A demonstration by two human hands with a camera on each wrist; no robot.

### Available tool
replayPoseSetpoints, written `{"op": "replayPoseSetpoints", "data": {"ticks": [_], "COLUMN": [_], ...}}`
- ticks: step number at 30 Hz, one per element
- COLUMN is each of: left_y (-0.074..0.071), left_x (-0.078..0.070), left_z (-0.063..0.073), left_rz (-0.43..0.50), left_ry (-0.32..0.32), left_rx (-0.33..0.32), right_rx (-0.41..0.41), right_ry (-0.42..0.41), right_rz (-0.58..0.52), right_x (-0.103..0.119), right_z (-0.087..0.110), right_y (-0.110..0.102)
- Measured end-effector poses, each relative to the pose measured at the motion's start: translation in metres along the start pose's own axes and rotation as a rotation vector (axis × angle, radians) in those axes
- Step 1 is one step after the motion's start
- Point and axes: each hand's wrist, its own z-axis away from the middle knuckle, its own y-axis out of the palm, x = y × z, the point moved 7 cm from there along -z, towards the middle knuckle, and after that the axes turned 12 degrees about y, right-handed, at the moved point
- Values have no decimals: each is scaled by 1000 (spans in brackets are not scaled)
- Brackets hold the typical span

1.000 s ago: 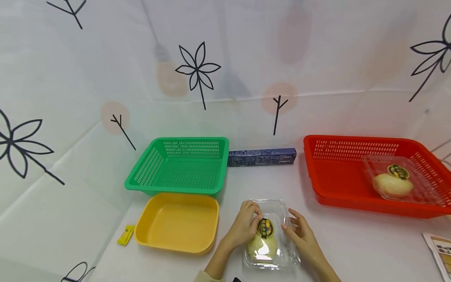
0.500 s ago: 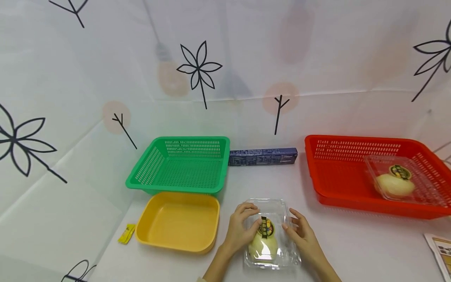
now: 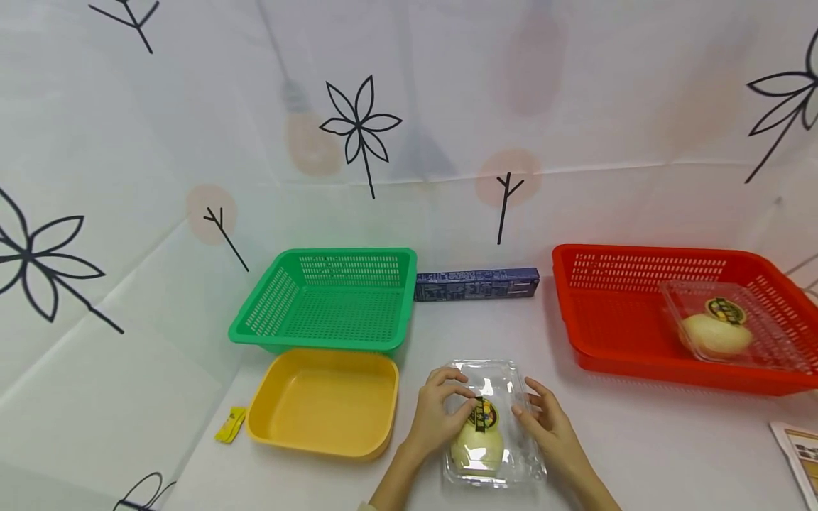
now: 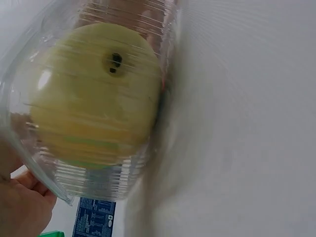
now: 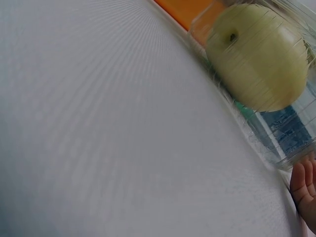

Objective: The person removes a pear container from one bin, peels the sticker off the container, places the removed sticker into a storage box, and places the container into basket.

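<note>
A clear plastic clamshell box (image 3: 511,454) lies on the white table with a pale yellow-green melon-like fruit (image 3: 477,451) inside. On its lid is a round dark sticker with coloured fruit pictures (image 3: 488,414). My left hand (image 3: 437,413) is over the box's left side, its thumb and index fingertips touching the sticker's left edge. My right hand (image 3: 549,429) holds the box's right side, thumb on the lid and fingers along the side wall. Through the box in the left wrist view, the fruit (image 4: 96,94) shows a dark stem spot.
A red basket (image 3: 629,362) at right holds another clear box with a fruit (image 3: 712,333) and sticker. At left stand a green basket (image 3: 319,341) and a yellow basin (image 3: 319,443), beside a small yellow packet (image 3: 230,424). A long dark-blue box (image 3: 476,285) lies behind.
My left fingers, bunched at the sticker's upper left a second ago, spread apart and then came back closer over it. The right hand and box stay in place.
</note>
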Motion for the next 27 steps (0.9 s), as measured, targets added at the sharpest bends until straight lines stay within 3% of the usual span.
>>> {"op": "replayPoseSetpoints", "data": {"ticks": [4,11,14,27], "left_y": [2,13,15,15], "left_x": [-1,-8,-10,-13], "left_z": [-4,-12,-12,-13], "left_rz": [-35,-126,-148,-119], "left_ry": [-25,-42,-63,-71], "left_rx": [22,214,268,293], "right_rx": [6,2,3,-2], "right_ry": [-7,-18,-16,-19], "right_rz": [-15,-20,-20,-21], "right_x": [0,0,0,-2], "right_z": [0,0,0,-1], "right_y": [0,0,0,1]}}
